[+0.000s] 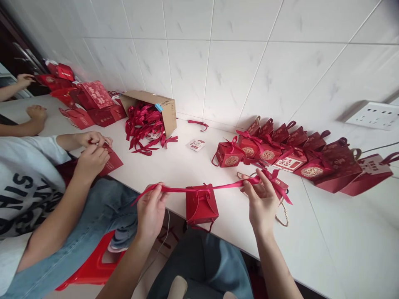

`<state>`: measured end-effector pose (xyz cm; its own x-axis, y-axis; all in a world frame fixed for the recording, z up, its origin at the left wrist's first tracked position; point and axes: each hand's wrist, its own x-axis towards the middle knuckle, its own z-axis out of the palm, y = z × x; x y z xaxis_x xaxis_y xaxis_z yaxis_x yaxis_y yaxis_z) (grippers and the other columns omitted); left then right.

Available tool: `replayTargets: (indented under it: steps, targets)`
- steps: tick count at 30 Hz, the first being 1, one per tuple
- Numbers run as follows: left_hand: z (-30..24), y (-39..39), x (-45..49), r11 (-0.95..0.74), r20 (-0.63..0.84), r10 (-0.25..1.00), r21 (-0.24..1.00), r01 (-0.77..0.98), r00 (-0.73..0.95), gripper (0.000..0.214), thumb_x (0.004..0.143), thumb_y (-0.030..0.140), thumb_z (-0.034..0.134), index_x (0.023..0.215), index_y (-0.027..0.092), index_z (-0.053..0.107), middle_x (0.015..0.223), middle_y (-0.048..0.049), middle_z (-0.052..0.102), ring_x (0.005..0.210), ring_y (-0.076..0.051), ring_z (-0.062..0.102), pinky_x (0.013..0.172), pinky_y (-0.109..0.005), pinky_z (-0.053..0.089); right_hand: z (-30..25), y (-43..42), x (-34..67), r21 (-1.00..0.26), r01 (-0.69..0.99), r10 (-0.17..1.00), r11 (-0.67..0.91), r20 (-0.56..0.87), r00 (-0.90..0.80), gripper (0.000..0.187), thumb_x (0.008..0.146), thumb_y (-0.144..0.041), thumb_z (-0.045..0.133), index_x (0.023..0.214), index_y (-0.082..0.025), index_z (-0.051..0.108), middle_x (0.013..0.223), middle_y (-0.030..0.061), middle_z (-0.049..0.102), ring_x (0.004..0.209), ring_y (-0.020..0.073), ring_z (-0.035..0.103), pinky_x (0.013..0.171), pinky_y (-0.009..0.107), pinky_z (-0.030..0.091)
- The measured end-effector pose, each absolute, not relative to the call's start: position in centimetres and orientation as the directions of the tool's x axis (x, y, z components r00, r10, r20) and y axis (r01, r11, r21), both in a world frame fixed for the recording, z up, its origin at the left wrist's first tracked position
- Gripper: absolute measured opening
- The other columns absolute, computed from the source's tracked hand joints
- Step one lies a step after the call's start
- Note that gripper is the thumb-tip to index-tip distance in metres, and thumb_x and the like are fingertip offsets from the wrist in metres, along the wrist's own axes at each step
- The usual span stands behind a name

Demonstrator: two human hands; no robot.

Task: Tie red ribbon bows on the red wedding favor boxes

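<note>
A: Obscured?
B: I lose one end of the ribbon [230,185] behind the right hand [262,199].
A: Illegible?
B: Card [195,144]; print too small.
A: Cropped?
B: White shirt [29,182], left edge.

Ribbon [176,189]: looks like satin cloth to me, smooth and softly glossy.
Near box [202,209]: thin card, smooth, I'd say faintly shiny.
Rope handle [286,212], right: twisted cord, rough.
Carton [170,114], far left: I see plain matt cardboard.
Tabletop [343,224]: smooth, with a low, even sheen.
Wall [190,66]: glazed tile, glossy on my feed.
Socket panel [375,115], far right: smooth plastic.
Stool [89,265], near left: glossy moulded plastic.
</note>
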<state>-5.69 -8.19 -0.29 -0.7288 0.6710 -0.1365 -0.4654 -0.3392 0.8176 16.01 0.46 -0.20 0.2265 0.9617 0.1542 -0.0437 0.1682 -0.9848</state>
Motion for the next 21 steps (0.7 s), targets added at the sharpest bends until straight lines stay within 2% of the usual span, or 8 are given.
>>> replayTargets:
  steps: [3,5,10,14,16,19,21]
  targets:
    - [-1.9,-9.5,-6.6,-0.274,-0.325,0.568,0.792,-0.546,-0.756,0.018,0.055,0.021,0.079,0.062,0.014,0.064,0.069,0.0007,0.065,0.07,-0.009,0.061,0.066,-0.018,0.054,-1.4,0.2,17.8,-0.993,0.074,0.959,0.097,0.113,0.261,0.065,0.072,-0.04,0.071,0.13,-0.019,0.051,0.082,0.0055,0.072,0.063,0.0156,0.064,0.065,0.032,0.054]
    - [-2.8,-10.2,-7.1,-0.24,-0.371,0.536,0.794,-0.559,-0.758,0.017,0.053,0.018,0.079,0.06,0.014,0.063,0.065,0.001,0.064,0.067,-0.008,0.06,0.065,-0.018,0.055,-1.9,0.1,18.7,-0.99,0.123,0.957,0.074,0.105,0.27,0.065,0.071,-0.041,0.07,0.129,-0.019,0.052,0.082,0.0062,0.072,0.064,0.0167,0.064,0.062,0.031,0.053]
    - [-5.1,-11.3,-7.8,-0.122,-0.353,0.569,0.857,-0.501,-0.743,0.023,0.05,0.023,0.08,0.058,0.012,0.062,0.062,-0.0002,0.062,0.065,-0.01,0.06,0.069,-0.022,0.056,-2.8,0.1,20.0,-0.962,0.273,0.963,-0.004,0.07,0.261,0.065,0.069,-0.043,0.069,0.126,-0.015,0.054,0.072,0.0064,0.071,0.064,0.0216,0.065,0.051,0.029,0.048]
    - [-6.3,-11.9,-9.2,0.096,-0.321,0.647,0.934,-0.344,-0.692,0.028,0.056,0.032,0.078,0.069,0.013,0.063,0.07,-0.0025,0.063,0.07,-0.015,0.063,0.075,-0.03,0.056,-3.7,0.1,21.0,-0.926,0.377,0.985,-0.004,0.062,0.163,0.062,0.072,-0.045,0.064,0.124,-0.014,0.052,0.07,0.0061,0.07,0.066,0.0245,0.067,0.056,0.034,0.05]
    - [-6.3,-12.1,-10.1,0.174,-0.223,0.653,0.974,-0.143,-0.724,0.033,0.059,0.035,0.075,0.082,0.014,0.063,0.085,-0.0056,0.064,0.078,-0.019,0.063,0.078,-0.033,0.054,-4.1,-0.1,21.7,-0.864,0.504,0.995,0.018,0.067,0.08,0.057,0.073,-0.045,0.061,0.121,-0.015,0.053,0.069,0.0058,0.069,0.062,0.0251,0.066,0.058,0.037,0.05]
    - [-4.8,-12.2,-10.8,0.159,0.139,0.606,0.943,0.291,-0.783,0.047,0.065,0.034,0.071,0.107,0.02,0.057,0.118,-0.0097,0.055,0.101,-0.024,0.058,0.087,-0.036,0.05,-3.6,-0.6,22.3,-0.634,0.769,0.989,0.075,0.144,0.022,0.052,0.073,-0.048,0.058,0.115,-0.017,0.057,0.08,0.0103,0.068,0.059,0.0266,0.063,0.053,0.039,0.047]
    - [-3.3,-11.8,-10.4,0.097,0.298,0.699,0.861,0.499,-0.65,0.042,0.071,0.033,0.065,0.111,0.022,0.056,0.122,-0.0092,0.053,0.111,-0.025,0.053,0.095,-0.036,0.044,-2.7,-1.0,21.7,-0.523,0.84,0.963,0.145,0.27,0.001,0.047,0.077,-0.052,0.053,0.109,-0.018,0.06,0.094,0.0148,0.065,0.063,0.0262,0.062,0.053,0.039,0.046]
